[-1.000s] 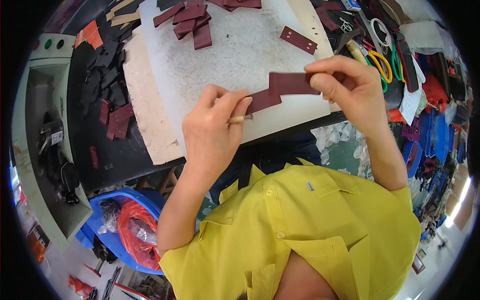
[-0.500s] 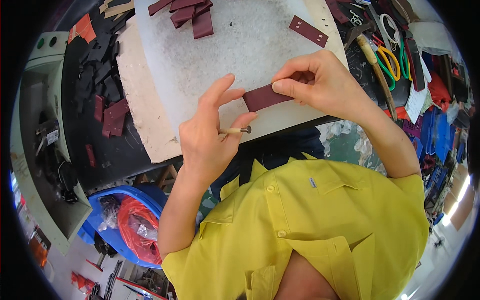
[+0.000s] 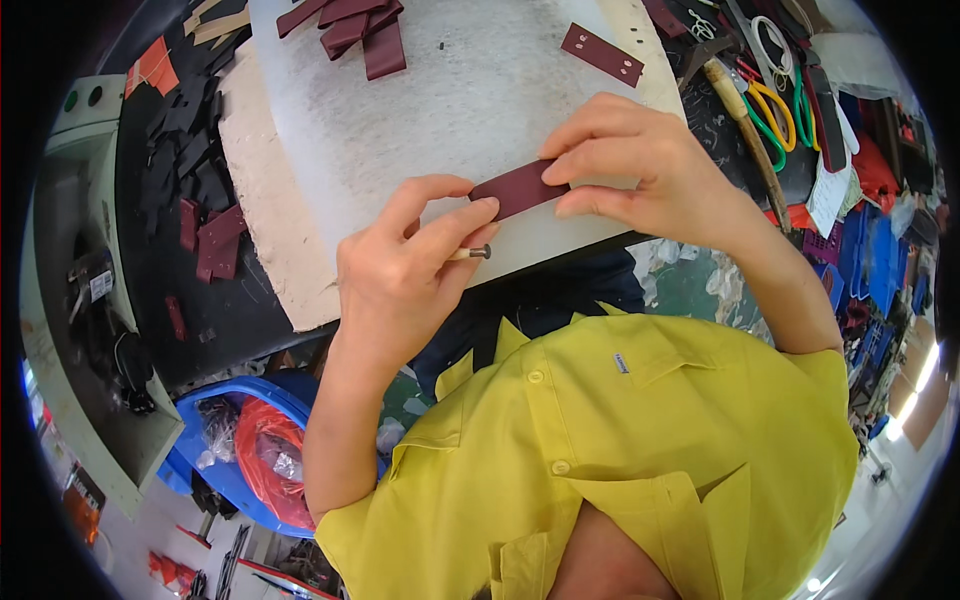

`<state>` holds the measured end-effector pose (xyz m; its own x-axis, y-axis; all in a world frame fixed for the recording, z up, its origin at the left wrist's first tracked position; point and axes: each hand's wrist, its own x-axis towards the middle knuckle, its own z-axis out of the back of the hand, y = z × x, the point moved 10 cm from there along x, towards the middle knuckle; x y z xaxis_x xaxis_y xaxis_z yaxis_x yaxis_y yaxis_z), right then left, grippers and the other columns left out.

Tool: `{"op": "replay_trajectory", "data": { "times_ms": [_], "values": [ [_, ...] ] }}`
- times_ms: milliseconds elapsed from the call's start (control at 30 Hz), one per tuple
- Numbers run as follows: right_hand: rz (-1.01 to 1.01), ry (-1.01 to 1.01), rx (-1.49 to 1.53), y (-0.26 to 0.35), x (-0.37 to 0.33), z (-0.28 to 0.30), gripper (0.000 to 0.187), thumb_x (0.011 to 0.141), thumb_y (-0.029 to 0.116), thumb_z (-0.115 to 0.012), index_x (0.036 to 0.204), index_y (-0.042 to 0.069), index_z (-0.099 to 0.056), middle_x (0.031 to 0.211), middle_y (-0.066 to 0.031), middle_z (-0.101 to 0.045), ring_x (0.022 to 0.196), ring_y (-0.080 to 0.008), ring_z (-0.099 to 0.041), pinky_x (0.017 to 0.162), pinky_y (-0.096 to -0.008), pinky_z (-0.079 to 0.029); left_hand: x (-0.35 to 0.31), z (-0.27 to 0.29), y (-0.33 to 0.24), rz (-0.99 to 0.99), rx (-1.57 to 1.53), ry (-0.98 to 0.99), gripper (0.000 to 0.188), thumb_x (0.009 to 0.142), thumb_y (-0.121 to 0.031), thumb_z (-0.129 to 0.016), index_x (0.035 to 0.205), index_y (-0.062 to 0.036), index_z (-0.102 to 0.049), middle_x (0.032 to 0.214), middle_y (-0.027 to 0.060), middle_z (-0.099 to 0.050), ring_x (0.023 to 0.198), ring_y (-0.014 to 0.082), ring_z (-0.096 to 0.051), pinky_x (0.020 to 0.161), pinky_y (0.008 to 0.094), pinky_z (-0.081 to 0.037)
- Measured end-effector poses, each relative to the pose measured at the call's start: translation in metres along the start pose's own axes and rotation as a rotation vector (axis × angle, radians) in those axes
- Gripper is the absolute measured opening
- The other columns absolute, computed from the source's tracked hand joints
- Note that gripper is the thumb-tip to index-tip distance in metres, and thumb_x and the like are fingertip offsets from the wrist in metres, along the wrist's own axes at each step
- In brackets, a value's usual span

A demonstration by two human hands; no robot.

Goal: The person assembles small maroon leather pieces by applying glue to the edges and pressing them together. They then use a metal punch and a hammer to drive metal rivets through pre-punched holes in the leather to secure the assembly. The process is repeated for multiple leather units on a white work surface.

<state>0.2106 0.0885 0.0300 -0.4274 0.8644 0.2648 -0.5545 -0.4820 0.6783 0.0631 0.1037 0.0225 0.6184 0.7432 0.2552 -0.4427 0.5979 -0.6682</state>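
A maroon leather-like strip [image 3: 520,188] is stretched between my two hands above the near edge of the white board [image 3: 440,125]. My left hand [image 3: 405,250] pinches its left end between thumb and fingers. Tucked in the same hand is a small tool [image 3: 472,253] with a pale handle and a round dark metal end. At the strip's right end is my right hand [image 3: 640,165]; its fingertips lie on the strip and the thumb is close to the lower edge. A second maroon strip, with holes [image 3: 603,55], lies flat farther right on the board.
Several maroon strips [image 3: 385,50] are heaped at the board's far left. Black pieces [image 3: 185,145] and maroon scraps [image 3: 220,243] lie left. A hammer [image 3: 745,125] and scissors [image 3: 775,115] lie right. A blue bin [image 3: 205,490] stands below the table's left side.
My left thumb and fingers have closed on the strip's left end, where they were apart before. The strip has shifted slightly left. My right hand's grip has loosened, its thumb now lower.
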Motion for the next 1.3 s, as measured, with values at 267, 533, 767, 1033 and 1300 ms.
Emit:
{"op": "replay_trajectory", "data": {
  "times_ms": [267,533,767,1033,1300],
  "values": [
    [-0.005,-0.082,-0.063,0.0,-0.011,-0.002,0.025,0.07,0.012,-0.083,0.088,0.005,-0.067,0.095,-0.0044,-0.067,0.092,-0.0254,-0.062,0.075,-0.0361,-0.054,-0.001,-0.001,0.0,-0.024,-0.006,-0.007,0.028,0.069,0.0,-0.08,0.095,-0.0104,-0.075,0.099,0.004,-0.068,0.055,0.0146,-0.06,0.049,0.028,-0.047],
    [-0.158,-0.1,-0.024,-0.005,-0.01,-0.007,0.02,0.072,0.008,-0.079,0.085,0.004,-0.066,0.088,-0.0075,-0.064,0.091,-0.0283,-0.062,0.074,-0.0369,-0.051,-0.001,-0.003,-0.001,-0.056,0.043,-0.017,0.028,0.071,0.002,-0.081,0.097,-0.0101,-0.077,0.1,0.0059,-0.069,0.049,0.0079,-0.047,0.046,0.0231,-0.04],
    [-0.207,-0.064,-0.001,-0.007,-0.008,-0.007,0.017,0.075,-0.002,-0.069,0.09,0.003,-0.068,0.096,-0.0079,-0.066,0.092,-0.0268,-0.064,0.077,-0.0345,-0.052,0.0,-0.003,-0.001,-0.035,0.036,-0.02,0.03,0.067,0.004,-0.079,0.093,-0.01,-0.076,0.096,0.005,-0.069,0.048,0.0102,-0.051,0.045,0.0255,-0.041],
    [-0.197,-0.015,0.05,-0.01,-0.015,-0.006,0.028,0.073,-0.005,-0.07,0.099,0.005,-0.071,0.104,-0.0079,-0.068,0.097,-0.0254,-0.065,0.081,-0.0327,-0.053,0.0,-0.002,0.0,-0.026,0.022,-0.034,0.029,0.068,0.002,-0.081,0.094,-0.0101,-0.076,0.097,0.0057,-0.07,0.048,0.0099,-0.049,0.045,0.0247,-0.04],
    [-0.168,-0.018,0.001,-0.008,-0.015,-0.004,0.029,0.073,-0.002,-0.076,0.1,0.006,-0.072,0.106,-0.0079,-0.069,0.097,-0.0257,-0.066,0.081,-0.0327,-0.053,-0.001,-0.002,0.0,-0.021,0.018,-0.044,0.027,0.07,0.001,-0.082,0.094,-0.0105,-0.077,0.097,0.0071,-0.07,0.051,0.0102,-0.053,0.047,0.0241,-0.043]
  ]
}}
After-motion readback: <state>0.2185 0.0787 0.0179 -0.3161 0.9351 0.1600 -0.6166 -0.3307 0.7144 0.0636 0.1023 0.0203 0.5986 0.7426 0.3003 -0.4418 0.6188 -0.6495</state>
